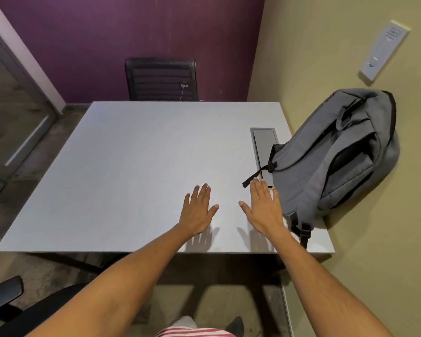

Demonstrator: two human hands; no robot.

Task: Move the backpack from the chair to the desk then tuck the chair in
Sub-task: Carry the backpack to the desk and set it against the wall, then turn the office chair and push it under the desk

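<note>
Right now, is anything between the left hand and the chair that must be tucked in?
Nothing visible. The black chair sits at the lower left, apart from the desk; the left hand is open above the desk.

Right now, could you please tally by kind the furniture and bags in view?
Desks: 1, white desk
Chairs: 2, mesh chair across the desk, black chair at near left
Backpacks: 1, grey backpack on the desk
Total: 4
</note>
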